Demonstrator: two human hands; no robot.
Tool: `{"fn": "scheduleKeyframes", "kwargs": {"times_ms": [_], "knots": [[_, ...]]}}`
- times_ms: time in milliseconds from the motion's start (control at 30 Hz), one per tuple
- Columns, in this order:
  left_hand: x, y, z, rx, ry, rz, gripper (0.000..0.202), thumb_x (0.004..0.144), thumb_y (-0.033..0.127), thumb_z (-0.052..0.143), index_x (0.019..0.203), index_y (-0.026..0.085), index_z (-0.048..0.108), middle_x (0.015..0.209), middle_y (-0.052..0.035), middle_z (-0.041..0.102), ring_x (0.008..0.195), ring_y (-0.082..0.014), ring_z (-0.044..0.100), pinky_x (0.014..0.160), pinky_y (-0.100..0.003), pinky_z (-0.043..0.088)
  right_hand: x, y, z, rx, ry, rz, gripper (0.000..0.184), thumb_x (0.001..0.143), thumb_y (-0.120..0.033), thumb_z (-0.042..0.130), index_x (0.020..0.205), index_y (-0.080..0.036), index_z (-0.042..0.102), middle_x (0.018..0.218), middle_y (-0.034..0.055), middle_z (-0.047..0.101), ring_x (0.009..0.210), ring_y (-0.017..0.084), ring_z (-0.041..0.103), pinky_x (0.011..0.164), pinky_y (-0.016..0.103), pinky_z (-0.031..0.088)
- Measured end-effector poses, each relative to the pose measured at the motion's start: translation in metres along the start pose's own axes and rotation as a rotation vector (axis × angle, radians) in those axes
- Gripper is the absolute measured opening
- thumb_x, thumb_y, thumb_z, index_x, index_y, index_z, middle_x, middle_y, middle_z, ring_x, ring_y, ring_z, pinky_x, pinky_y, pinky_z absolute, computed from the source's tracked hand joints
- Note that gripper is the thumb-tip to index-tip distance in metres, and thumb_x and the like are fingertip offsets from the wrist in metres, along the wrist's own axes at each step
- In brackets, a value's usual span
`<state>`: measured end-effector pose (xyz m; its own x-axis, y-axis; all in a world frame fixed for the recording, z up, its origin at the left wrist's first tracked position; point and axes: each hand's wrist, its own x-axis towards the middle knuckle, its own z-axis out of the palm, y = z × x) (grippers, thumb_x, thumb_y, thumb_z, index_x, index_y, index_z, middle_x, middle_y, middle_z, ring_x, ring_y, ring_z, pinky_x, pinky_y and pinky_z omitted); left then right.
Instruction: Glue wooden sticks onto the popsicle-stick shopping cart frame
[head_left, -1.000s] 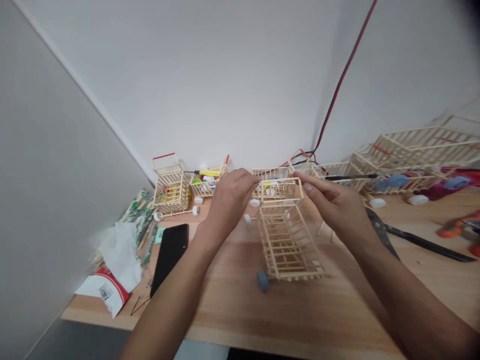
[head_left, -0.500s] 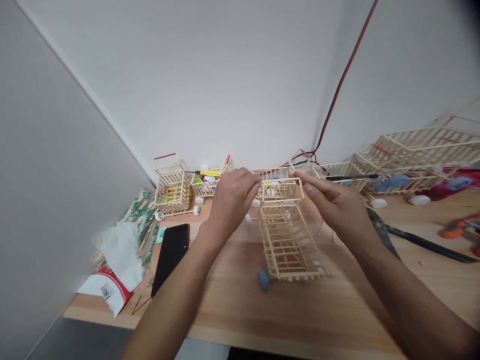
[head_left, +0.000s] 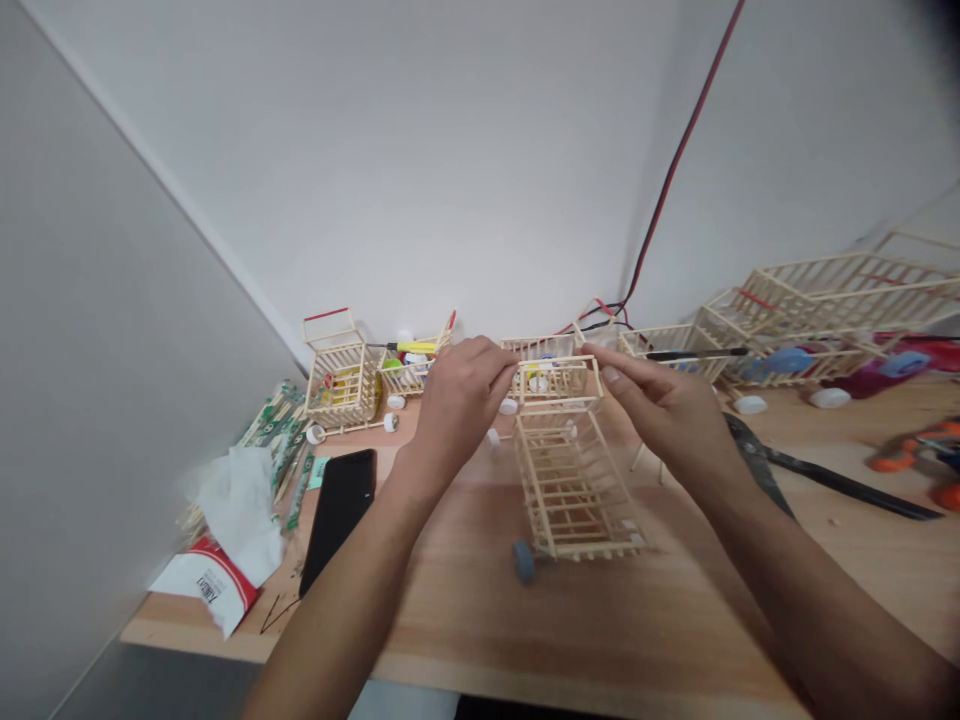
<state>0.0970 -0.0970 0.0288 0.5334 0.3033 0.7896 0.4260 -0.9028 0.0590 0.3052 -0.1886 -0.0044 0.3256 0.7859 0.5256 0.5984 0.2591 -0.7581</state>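
In the middle of the table is a miniature shopping cart (head_left: 543, 500) made of thin wooden sticks, with a grey-blue wheel (head_left: 523, 562) at its near left corner. My left hand (head_left: 466, 388) pinches the left end of the raised stick frame (head_left: 559, 404) at the cart's far end. On the other side, my right hand (head_left: 664, 400) holds that frame's right corner between thumb and fingers. The exact contact under the left fingertips is hidden.
Several finished stick carts, including one with a red handle (head_left: 341, 385), line the wall. A black phone (head_left: 337, 510), wrapped sticks (head_left: 289, 440) and a torn packet (head_left: 214, 585) lie left. Black-handled pliers (head_left: 840, 480) and an orange-handled tool (head_left: 896, 452) lie right.
The whole view has shifted slightly to the left. Both hands keep their grip on the cart's frame, with no clear movement between them.
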Motion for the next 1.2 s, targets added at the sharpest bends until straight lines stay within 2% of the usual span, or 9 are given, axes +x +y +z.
{"fn": "scheduleKeyframes", "kwargs": {"times_ms": [500,800,1200], "knots": [[0.0004,0.0019,-0.0003,-0.026,-0.009,-0.025,0.013,0.092,0.015,0.058,0.087,0.017,0.069,0.082,-0.0049,0.070,0.079,-0.0169,0.064,0.073,-0.030,0.048,-0.0014,0.0002,-0.0001,0.017,0.012,-0.016,0.033,0.092,-0.033,0.058,0.122,-0.030,0.070,0.123,0.0013,0.071,0.118,0.024,0.065,0.106,0.043,0.049],[-0.0006,0.0022,-0.0006,-0.015,-0.005,-0.021,0.013,0.092,0.015,0.058,0.087,0.016,0.069,0.082,-0.0050,0.069,0.078,-0.0172,0.063,0.072,-0.030,0.047,-0.0010,-0.0008,0.0003,0.023,0.010,-0.020,0.033,0.092,-0.033,0.058,0.122,-0.029,0.070,0.123,0.0020,0.071,0.117,0.025,0.066,0.106,0.044,0.049],[0.0007,0.0024,-0.0015,-0.005,0.014,-0.026,0.013,0.092,0.016,0.058,0.086,0.018,0.069,0.082,-0.0038,0.070,0.078,-0.0162,0.064,0.072,-0.029,0.048,-0.0008,-0.0010,-0.0007,0.018,0.022,-0.011,0.033,0.091,-0.032,0.059,0.121,-0.033,0.070,0.123,-0.0011,0.071,0.118,0.025,0.065,0.107,0.048,0.048]]}}
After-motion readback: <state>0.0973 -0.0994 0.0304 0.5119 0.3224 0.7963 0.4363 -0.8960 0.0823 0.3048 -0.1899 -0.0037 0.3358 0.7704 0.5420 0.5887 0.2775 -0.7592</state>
